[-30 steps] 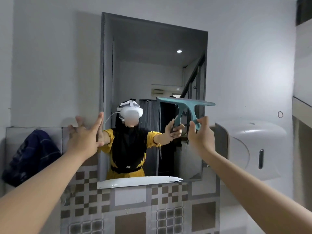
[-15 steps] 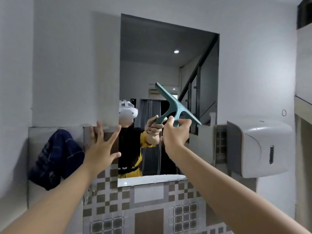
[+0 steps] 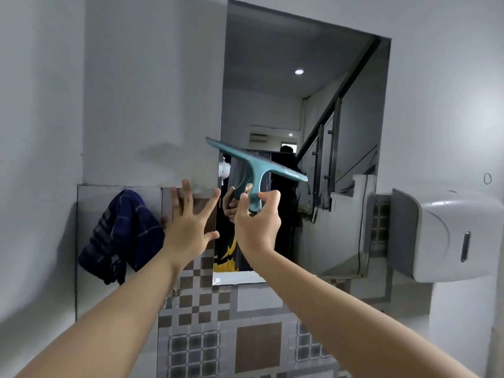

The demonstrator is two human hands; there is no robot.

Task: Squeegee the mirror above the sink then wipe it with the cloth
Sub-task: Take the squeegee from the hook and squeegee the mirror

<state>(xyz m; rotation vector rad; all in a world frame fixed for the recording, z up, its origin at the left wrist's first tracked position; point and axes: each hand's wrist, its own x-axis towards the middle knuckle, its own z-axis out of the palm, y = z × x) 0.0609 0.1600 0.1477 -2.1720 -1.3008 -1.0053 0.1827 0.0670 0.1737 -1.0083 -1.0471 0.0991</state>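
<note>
- Squeegee (image 3: 256,170): teal, T-shaped, 1 blade bar on a short handle. It is held up in front of the lower left part of the mirror (image 3: 305,105); the bar tilts, left end higher, and that end overhangs the mirror's left edge onto the wall. Whether the blade touches the glass cannot be told. Likely purpose of the placement: lining up a stroke at the glass's left margin.
- Right hand (image 3: 257,227): arm stretched forward and up, wrist raised. Fingers and thumb are curled round the handle's lower end, a firm closed hold with no slack visible.
- Left hand (image 3: 191,227): arm extended, palm facing the wall, all 5 digits spread straight. It holds nothing and sits at the tiled strip just beside the mirror's left edge; contact with the wall cannot be confirmed. Judged role: bracing or balance while the other arm works.
- Cloth (image 3: 120,236): dark blue, checked, hanging on the wall left of the mirror, near the left hand but apart from it. Judged kept within reach for the wiping stage, not yet begun.
- Dispenser (image 3: 447,236): white, wall-mounted, right of the mirror.
</note>
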